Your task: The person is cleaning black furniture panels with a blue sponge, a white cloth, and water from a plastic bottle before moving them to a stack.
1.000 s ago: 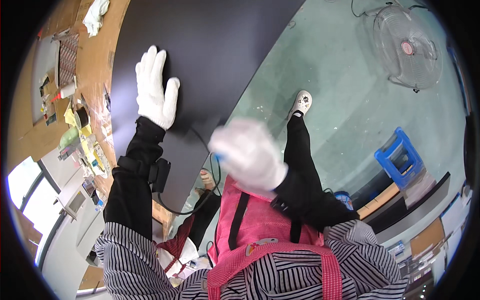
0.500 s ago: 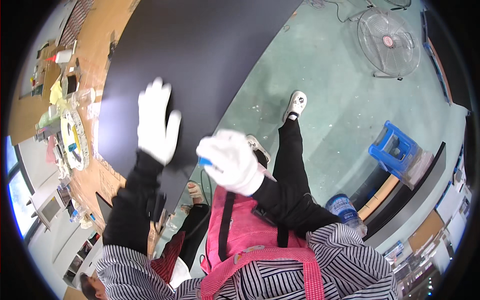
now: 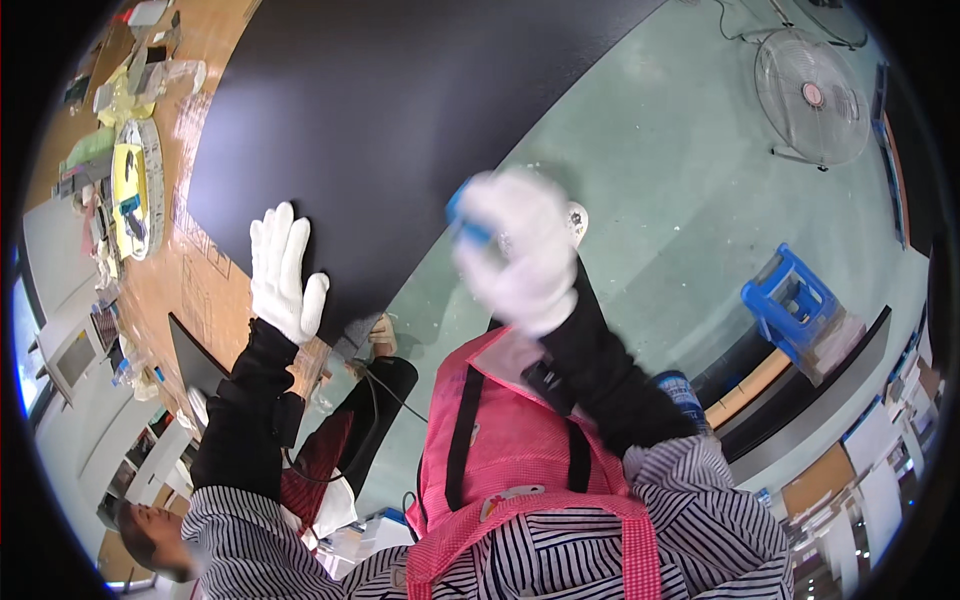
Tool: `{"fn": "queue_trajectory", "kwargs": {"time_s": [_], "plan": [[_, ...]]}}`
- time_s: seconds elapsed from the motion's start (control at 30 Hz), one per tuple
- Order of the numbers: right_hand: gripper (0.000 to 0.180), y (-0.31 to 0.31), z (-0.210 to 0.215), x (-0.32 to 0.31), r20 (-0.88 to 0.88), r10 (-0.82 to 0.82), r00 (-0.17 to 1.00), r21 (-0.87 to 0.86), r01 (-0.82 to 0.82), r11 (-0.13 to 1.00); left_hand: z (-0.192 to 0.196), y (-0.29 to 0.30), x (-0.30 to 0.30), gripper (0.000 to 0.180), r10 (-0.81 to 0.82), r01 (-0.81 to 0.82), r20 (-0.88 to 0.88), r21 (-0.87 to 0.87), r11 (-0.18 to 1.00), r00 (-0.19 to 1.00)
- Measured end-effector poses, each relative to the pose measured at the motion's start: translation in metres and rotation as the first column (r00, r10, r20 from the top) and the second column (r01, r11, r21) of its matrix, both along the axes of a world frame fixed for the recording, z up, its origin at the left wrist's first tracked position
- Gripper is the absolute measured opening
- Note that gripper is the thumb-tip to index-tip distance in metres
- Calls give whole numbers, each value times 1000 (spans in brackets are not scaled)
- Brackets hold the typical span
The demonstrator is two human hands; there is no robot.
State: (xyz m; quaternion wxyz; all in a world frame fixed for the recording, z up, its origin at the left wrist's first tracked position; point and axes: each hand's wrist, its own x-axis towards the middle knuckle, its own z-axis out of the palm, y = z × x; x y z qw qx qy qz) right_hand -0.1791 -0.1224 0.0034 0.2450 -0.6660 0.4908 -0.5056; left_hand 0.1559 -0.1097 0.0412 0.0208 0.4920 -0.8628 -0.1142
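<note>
A large, smooth dark panel lies on the wooden table, its right edge reaching out over the green floor. My left hand, in a white knit glove, rests with fingers stretched out at the panel's near left edge. Beside the panel's right edge is my right hand, also gloved in white and smeared by motion. Its fingers are closed round a small blue object, mostly hidden, whose kind I cannot make out.
Another person is at the lower left, near a cable. A yellow-and-white tray and loose items sit on the wooden table. A blue stool and a floor fan stand to the right.
My right hand has moved away from me and rightward along the panel's edge with the blue object. My left hand is now closer to the panel's near edge. The whole view has shifted.
</note>
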Motion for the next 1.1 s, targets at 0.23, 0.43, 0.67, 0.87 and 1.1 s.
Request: {"fn": "queue_trajectory", "kwargs": {"time_s": [0.23, 0.43, 0.67, 0.87, 1.1], "plan": [[43, 15, 12, 18, 79, 191, 979, 90, -197, 976, 0, 0, 1, 72, -5, 5, -19, -16, 1000, 1000], [34, -15, -13, -2, 74, -269, 960, 9, 269, 963, 1, -4, -6, 71, 29, -29, -14, -1, 1000, 999], [51, 126, -11, 120, 36, 252, 967, 21, -253, 967, 0, -6, -5, 67, -32, 28, -68, -58, 998, 997], [39, 67, -3, 76, 48, -243, 969, 24, 242, 970, -9, -1, 1, 62, -54, 42, -80, -143, 989, 995], [44, 160, -3, 166, 72, 315, 946, 144, -322, 936, -17, -1, 2, 61, -103, 78, -123, -195, 978, 987]]}}
